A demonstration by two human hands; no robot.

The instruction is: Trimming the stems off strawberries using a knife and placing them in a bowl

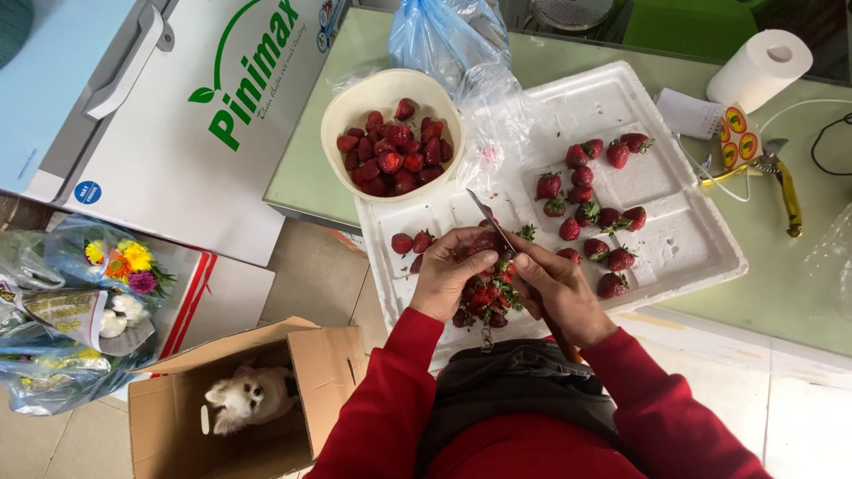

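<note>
Strawberry [486, 241] pinched in the left hand [451, 273], over the near edge of the white foam tray [701, 257], just above a heap of cut green tops and red trimmings [486, 302]. Knife [490, 217] gripped in the right hand [559, 293], fingers closed round the handle, blade slanting up and away toward the bowl, edge laid against the fruit. Best done, by the look of it, with a shallow cut just under the leaves, blade turned away from the left thumb, fruit rotated rather than the knife pushed, so little red flesh goes with the top. Just left of the hands, a few strawberries without leaves [410, 242] lying on the tray; to the right, a loose scatter of berries with leaves on [590, 208]. Beyond, a cream bowl [355, 106] heaped with trimmed fruit, touching the tray's far left corner, and a crumpled blue plastic bag [448, 35] behind it. All resting on a pale green counter [799, 284], with a paper roll [759, 66] and yellow-handled pliers [781, 182] at the far right. Left of the counter, a white chest freezer [177, 133]; on the tiled floor, wrapped flowers [89, 293] and a cardboard box [177, 426] with a small pale dog [244, 399] inside.
</note>
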